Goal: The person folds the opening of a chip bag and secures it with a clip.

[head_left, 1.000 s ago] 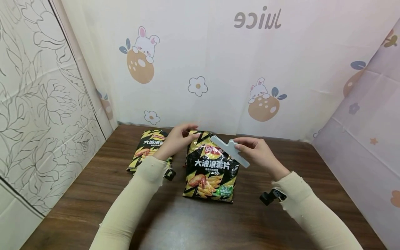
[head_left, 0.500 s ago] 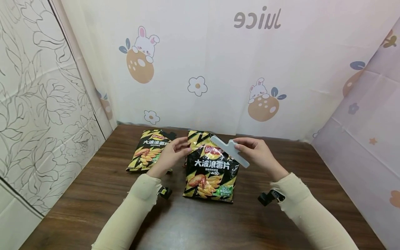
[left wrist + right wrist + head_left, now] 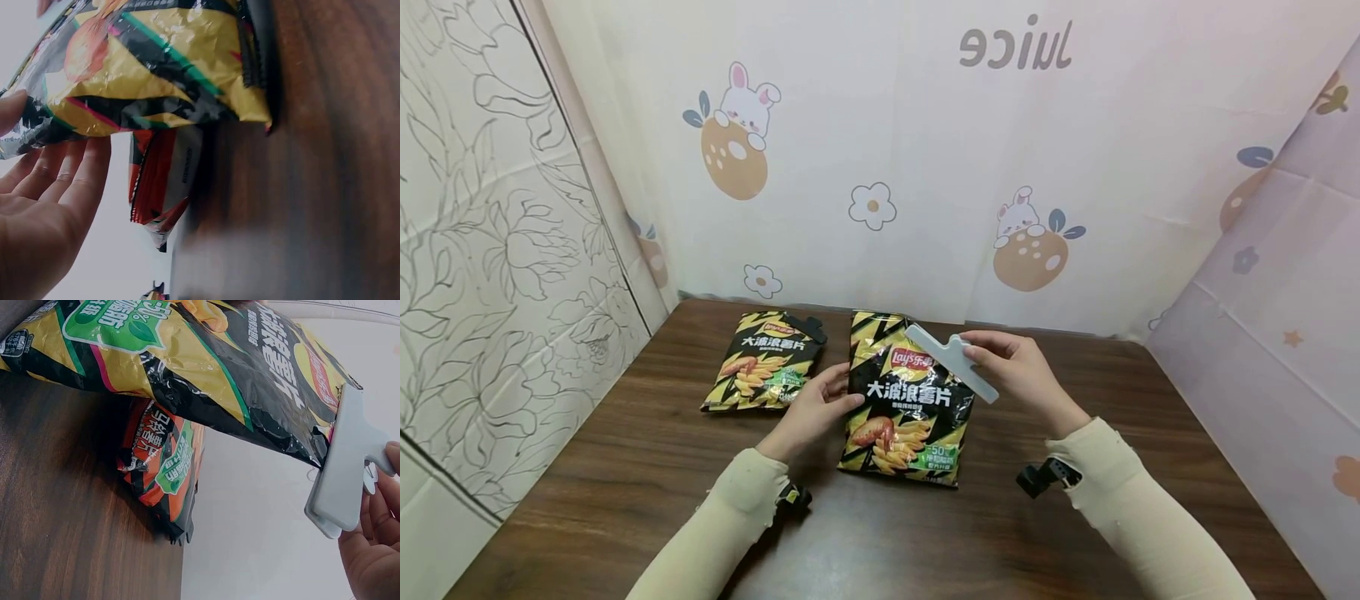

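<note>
A black and yellow Lay's chip bag (image 3: pixel 908 417) stands leaning slightly in the middle of the table. Across its upper right corner sits a pale grey-white bag clip (image 3: pixel 951 358), set at a slant. My right hand (image 3: pixel 1018 367) pinches the clip's handle between thumb and fingers. On the bag's left side, my left hand (image 3: pixel 816 408) holds the edge, thumb in front and fingers behind. In the left wrist view those fingers (image 3: pixel 65 172) pass under the bag's side. The right wrist view has the corner of the bag between the clip's two bars.
To the left lies a similar chip bag (image 3: pixel 760 367) with a black clip (image 3: pixel 808 327) at its upper right corner. An orange and black bag (image 3: pixel 159 456) stands behind the middle one. A printed curtain (image 3: pixel 925 167) hangs behind the brown table (image 3: pixel 880 542).
My left hand has come down from the bag's top left corner to the middle of its left edge. The right hand, clip and bag have stayed nearly still.
</note>
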Action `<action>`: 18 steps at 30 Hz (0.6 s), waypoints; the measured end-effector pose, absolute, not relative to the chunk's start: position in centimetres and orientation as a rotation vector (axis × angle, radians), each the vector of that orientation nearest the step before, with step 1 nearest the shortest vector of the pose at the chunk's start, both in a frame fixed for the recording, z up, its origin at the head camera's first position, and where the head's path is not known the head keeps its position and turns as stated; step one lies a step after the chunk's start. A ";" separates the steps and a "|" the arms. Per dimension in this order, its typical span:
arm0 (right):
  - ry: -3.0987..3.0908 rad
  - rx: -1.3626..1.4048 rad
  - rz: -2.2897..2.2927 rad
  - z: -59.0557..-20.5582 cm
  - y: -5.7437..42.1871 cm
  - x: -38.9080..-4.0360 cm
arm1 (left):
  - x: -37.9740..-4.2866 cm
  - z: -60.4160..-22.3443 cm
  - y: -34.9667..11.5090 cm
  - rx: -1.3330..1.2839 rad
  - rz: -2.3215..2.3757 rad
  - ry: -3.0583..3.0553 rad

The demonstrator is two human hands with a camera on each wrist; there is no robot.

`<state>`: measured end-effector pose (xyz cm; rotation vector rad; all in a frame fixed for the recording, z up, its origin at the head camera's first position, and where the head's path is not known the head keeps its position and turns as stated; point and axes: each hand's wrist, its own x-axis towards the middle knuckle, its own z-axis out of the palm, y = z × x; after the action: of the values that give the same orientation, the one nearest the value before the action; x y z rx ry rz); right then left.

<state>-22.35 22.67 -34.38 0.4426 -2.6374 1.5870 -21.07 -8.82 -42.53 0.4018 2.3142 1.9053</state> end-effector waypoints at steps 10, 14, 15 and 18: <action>-2.623 0.428 1.637 -34.6 22.5 -22.5 | -20.5 -43.0 -8.7 0.388 1.921 2.299; -2.606 0.432 1.666 -34.7 22.4 -22.6 | -20.4 -43.0 -8.7 0.392 1.942 2.293; -2.600 0.429 1.675 -34.7 22.4 -22.6 | -20.4 -43.0 -8.7 0.397 1.950 2.287; -2.591 0.417 1.686 -34.8 22.4 -22.5 | -20.4 -43.2 -8.5 0.390 1.983 2.260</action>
<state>-22.55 22.44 -34.83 0.4175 -2.5913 1.6856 -20.35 -8.53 -43.17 0.3905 2.2600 1.9828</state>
